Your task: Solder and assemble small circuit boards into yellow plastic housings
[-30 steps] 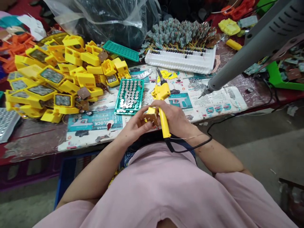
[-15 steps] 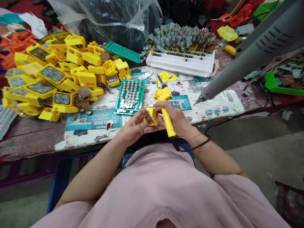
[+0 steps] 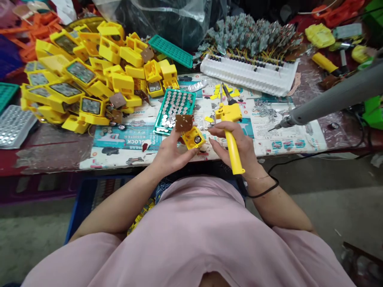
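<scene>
The hands are apart from each other: the left hand [image 3: 171,156] has thumb and fingers closed on a small yellow housing [image 3: 188,142], held above the near edge of the tabletop [image 3: 60,149], while the right hand [image 3: 241,144] holds a yellow pistol-shaped tool [image 3: 233,153] across it, thumb and forefinger spread, just right of the housing and not touching it. A brown circuit board [image 3: 184,122] stands up at the housing's far left side; what secures it is hidden, so a careless turn of the wrist could well bend or pull it loose. The round silver part [image 3: 198,139] inside the open housing might tip out if the left hand tilts it. The tool seems the larger worry: its dark tip [image 3: 226,93] points to the far side, and if hot, a swing of the right wrist could scorch the printed sheet [image 3: 125,137]. Its black cord [image 3: 266,195] loops below the right wrist and could snag and jerk the tool. Just beyond the left hand, a green tray [image 3: 160,112] of silver discs looks easy to knock with the knuckles, scattering them. Farther left, the piled yellow housings [image 3: 122,83] could slide if nudged; to the right, the slanting grey screwdriver [image 3: 326,97] may catch the right forearm on a wide reach.
</scene>
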Tool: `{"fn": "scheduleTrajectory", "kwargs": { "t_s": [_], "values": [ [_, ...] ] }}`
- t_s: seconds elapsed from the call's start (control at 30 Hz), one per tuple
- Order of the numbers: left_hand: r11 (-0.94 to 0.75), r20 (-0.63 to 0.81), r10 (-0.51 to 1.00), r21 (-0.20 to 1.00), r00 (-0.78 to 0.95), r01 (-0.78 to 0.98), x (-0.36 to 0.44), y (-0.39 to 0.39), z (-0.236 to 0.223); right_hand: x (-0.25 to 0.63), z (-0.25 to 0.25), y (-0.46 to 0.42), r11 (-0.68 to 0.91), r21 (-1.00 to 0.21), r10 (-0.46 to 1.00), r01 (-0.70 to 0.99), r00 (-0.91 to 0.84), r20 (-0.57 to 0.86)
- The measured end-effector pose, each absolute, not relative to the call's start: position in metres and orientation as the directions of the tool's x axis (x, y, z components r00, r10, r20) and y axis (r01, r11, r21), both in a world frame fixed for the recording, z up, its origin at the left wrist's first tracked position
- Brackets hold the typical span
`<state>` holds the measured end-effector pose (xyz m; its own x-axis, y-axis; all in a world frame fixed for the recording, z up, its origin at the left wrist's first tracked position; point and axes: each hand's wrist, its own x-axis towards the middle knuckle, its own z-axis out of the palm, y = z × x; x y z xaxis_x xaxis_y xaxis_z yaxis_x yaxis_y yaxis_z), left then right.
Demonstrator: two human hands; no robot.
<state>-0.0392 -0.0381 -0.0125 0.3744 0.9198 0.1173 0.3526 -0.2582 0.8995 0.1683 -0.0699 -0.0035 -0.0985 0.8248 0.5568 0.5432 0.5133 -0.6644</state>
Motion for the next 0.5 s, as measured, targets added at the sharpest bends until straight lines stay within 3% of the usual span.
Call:
{"fn": "scheduleTrajectory", "kwargs": {
  "t_s": [0.07,0.27,0.37,0.5],
  "values": [
    [-0.418,0.23,0.877,0.799,0.422,0.433,-0.039,-0.041,-0.014,0.169,-0.004,-0.071,0.522,-0.643,0.819,0.561,-0.118,0.562],
    [-0.751,0.581,0.66,0.48,0.477,0.454,-0.032,-0.044,-0.025,0.163,-0.004,-0.069,0.479,-0.603,0.839,0.637,-0.13,0.529],
    [-0.805,0.68,0.556,0.296,0.478,0.514,-0.029,-0.043,-0.028,0.16,-0.003,-0.068,0.493,-0.605,0.823,0.625,-0.111,0.556],
    [-0.797,0.733,0.498,0.176,0.464,0.578,-0.025,-0.044,-0.028,0.158,-0.005,-0.069,0.479,-0.643,0.829,0.597,-0.067,0.555]
  ]
}}
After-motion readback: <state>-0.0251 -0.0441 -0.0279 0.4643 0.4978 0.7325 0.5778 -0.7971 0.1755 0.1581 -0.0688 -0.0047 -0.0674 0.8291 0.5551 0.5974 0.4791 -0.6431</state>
